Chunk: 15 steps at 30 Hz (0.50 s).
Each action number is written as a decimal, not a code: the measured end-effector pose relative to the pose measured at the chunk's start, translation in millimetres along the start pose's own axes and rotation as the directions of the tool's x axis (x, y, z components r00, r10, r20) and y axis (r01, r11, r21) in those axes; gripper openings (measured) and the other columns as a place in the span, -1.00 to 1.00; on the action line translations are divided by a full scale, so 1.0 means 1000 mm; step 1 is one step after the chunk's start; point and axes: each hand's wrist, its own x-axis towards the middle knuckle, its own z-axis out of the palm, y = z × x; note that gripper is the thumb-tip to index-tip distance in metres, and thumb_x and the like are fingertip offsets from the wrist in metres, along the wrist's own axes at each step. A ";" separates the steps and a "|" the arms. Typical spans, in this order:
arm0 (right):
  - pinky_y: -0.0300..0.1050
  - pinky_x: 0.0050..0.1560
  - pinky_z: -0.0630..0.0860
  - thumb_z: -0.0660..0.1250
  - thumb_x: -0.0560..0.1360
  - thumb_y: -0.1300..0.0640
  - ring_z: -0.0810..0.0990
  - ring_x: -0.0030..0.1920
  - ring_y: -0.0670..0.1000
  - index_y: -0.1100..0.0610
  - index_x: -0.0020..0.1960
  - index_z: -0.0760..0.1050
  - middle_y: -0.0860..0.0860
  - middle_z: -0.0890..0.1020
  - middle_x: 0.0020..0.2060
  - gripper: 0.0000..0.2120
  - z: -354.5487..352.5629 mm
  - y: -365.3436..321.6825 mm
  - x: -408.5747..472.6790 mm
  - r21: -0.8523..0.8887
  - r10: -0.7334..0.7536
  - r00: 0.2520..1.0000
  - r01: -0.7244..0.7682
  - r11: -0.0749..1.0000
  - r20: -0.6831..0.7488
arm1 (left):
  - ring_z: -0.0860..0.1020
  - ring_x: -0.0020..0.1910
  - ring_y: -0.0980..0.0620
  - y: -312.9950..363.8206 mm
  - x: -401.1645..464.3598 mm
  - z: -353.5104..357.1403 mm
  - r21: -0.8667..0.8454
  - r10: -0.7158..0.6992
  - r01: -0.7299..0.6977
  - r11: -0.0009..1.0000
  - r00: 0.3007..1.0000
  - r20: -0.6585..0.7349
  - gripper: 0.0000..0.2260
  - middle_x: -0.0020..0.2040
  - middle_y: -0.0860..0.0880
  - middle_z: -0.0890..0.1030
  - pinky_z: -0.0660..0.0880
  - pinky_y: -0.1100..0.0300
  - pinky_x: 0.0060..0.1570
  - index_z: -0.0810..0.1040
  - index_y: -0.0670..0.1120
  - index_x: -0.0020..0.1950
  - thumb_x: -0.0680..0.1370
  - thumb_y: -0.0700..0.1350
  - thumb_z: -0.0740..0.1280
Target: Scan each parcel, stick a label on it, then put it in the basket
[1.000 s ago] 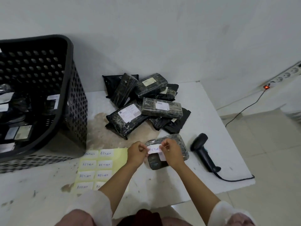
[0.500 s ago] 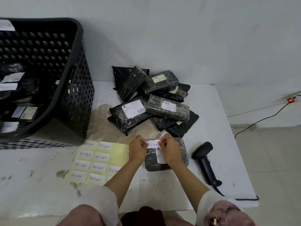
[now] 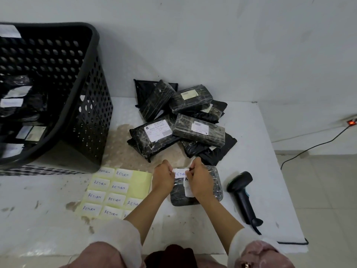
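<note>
A black wrapped parcel point(image 3: 213, 187) lies flat on the white table near the front. Over its far end I stretch a white RETURN label point(image 3: 180, 173) between both hands. My left hand point(image 3: 163, 177) pinches the label's left end and my right hand point(image 3: 199, 178) pinches its right end, covering part of the parcel's printed address sticker. Whether the label touches the parcel I cannot tell. A yellow sheet of RETURN labels point(image 3: 116, 192) lies just left of my left hand. The black scanner point(image 3: 241, 192) rests on the table to the right. The black perforated basket point(image 3: 87, 105) stands at the left, holding several labelled parcels.
A pile of several black parcels point(image 3: 183, 122) sits behind my hands against the white wall. The scanner's cable point(image 3: 289, 242) runs along the table's right front edge. A power strip with a red light point(image 3: 350, 122) and its cord lie on the floor at right.
My head view has shifted and the hands have come down with the label stretched over the parcel's far end. The parcel, scanner and basket have stayed in place.
</note>
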 end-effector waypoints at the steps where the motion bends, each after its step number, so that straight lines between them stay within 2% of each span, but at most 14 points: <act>1: 0.02 -0.16 0.51 0.27 0.56 0.15 0.57 -0.08 0.10 0.14 0.07 0.28 0.07 0.54 -0.04 -0.82 -0.001 0.000 0.000 -0.011 -0.007 1.000 0.007 1.000 -0.011 | 0.59 -0.14 -0.19 0.001 -0.001 0.001 0.017 0.003 -0.003 1.000 1.000 -0.007 -0.90 -0.10 -0.25 0.57 0.59 -0.11 -0.16 0.39 -0.18 -0.09 0.52 -0.34 0.28; 4: -0.06 -0.21 0.49 0.27 0.57 0.15 0.54 -0.01 0.09 0.14 0.21 0.29 0.08 0.43 0.11 -0.73 -0.001 0.000 0.000 -0.123 -0.076 0.996 0.070 0.990 -0.042 | 0.56 -0.14 -0.19 0.002 -0.003 0.003 0.079 0.033 -0.028 0.997 0.998 -0.056 -0.86 -0.12 -0.19 0.55 0.56 -0.08 -0.11 0.31 -0.18 0.07 0.56 -0.32 0.21; 7: -0.07 -0.12 0.53 0.29 0.51 0.19 0.49 0.07 0.07 0.12 0.25 0.35 0.09 0.43 0.16 -0.67 0.004 0.001 -0.008 -0.399 -0.288 0.958 0.267 0.877 0.007 | 0.50 0.03 -0.20 -0.001 -0.006 0.007 0.296 0.204 -0.173 0.939 0.976 -0.078 -0.75 0.12 -0.18 0.45 0.49 0.00 -0.04 0.32 -0.20 0.24 0.57 -0.32 0.20; 9: -0.07 -0.13 0.55 0.45 0.35 0.15 0.55 -0.06 0.06 0.10 0.09 0.51 0.05 0.54 0.00 -0.67 0.003 0.001 -0.017 -0.513 -0.425 0.905 0.369 0.775 0.009 | 0.52 0.05 -0.07 -0.003 -0.012 0.008 0.518 0.415 -0.349 0.781 0.910 -0.013 -0.76 0.18 -0.11 0.44 0.54 0.11 -0.11 0.38 -0.13 0.20 0.55 -0.26 0.27; 11: -0.06 -0.12 0.57 0.51 0.29 0.12 0.59 -0.11 0.05 0.10 0.03 0.58 0.02 0.59 -0.08 -0.67 0.003 0.005 -0.023 -0.591 -0.496 0.868 0.408 0.695 0.017 | 0.58 0.08 -0.04 -0.008 -0.014 0.010 0.650 0.595 -0.510 0.564 0.796 0.109 -0.69 0.19 -0.06 0.56 0.59 0.15 -0.08 0.55 -0.06 0.11 0.40 -0.13 0.48; 12: -0.04 -0.06 0.58 0.50 0.32 0.11 0.60 -0.07 0.05 0.11 0.07 0.59 0.03 0.61 -0.05 -0.67 0.003 0.008 -0.025 -0.611 -0.506 0.862 0.415 0.674 0.026 | 0.60 0.12 -0.06 -0.012 -0.013 0.012 0.699 0.641 -0.553 0.455 0.748 0.174 -0.62 0.20 -0.05 0.60 0.60 0.12 0.00 0.62 -0.06 0.10 0.31 -0.07 0.55; 15: 0.07 0.14 0.56 0.43 0.38 0.09 0.61 0.14 0.11 0.12 0.15 0.59 0.05 0.63 0.11 -0.65 0.001 0.020 -0.031 -0.647 -0.515 0.853 0.438 0.625 0.080 | 0.50 0.31 -0.08 -0.021 -0.013 0.012 0.782 0.597 -0.550 0.293 0.744 0.299 -0.43 0.31 -0.05 0.54 0.48 0.05 0.27 0.57 -0.08 0.28 0.31 0.04 0.54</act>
